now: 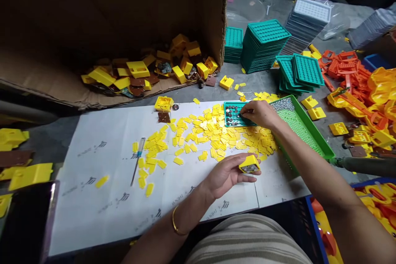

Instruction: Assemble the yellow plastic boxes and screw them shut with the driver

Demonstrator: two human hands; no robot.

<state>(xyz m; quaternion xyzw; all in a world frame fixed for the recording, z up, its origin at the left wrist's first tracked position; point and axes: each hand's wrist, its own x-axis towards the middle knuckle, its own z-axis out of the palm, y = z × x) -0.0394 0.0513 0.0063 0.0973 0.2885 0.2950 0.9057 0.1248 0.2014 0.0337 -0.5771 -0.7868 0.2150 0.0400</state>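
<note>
My left hand [222,175] is closed around a small yellow plastic casing [249,165], its open side with grey metal parts facing me. Above and to the right, my right hand [260,114] reaches down into a teal tray [225,117]. The thumb and fingers are pinched together at the tray; whatever they hold is hidden. Rows of small round button cells [234,109] fill the left part of that tray. Many loose flat yellow pieces [216,136] lie around and below it on the white sheet [102,136].
A cardboard box [198,8] with yellow casings stands at the back left. Behind the right hand are teal tray stacks [266,45]. A green basket [309,132] holds small silvery parts. A screwdriver [138,159] lies left; orange parts [346,66] are piled right.
</note>
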